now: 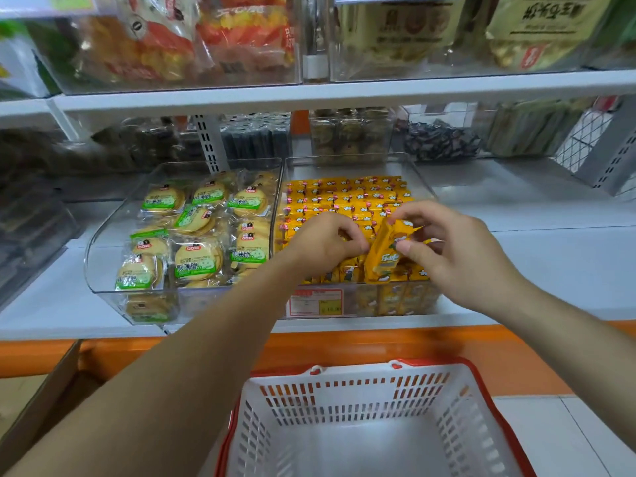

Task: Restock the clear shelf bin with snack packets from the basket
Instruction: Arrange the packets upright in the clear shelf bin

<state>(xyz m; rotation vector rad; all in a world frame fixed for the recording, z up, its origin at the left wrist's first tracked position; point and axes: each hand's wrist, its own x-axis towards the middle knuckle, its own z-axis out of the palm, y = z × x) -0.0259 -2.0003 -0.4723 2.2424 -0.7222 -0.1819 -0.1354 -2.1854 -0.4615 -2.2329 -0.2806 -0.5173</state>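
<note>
Both hands [457,247] hold yellow packet [383,256] over clear bin [418,173]; basket [371,407] below.

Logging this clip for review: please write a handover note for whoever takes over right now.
Right hand: pinches one yellow packet, upright over the front of the clear bin.
Left hand: fingers curled among the packets beside it; whether its grip holds one is hidden.
Done: the bin holds rows of yellow packets; no packets show in the basket.
Left: probably just seat the held packet in the front row.
</note>
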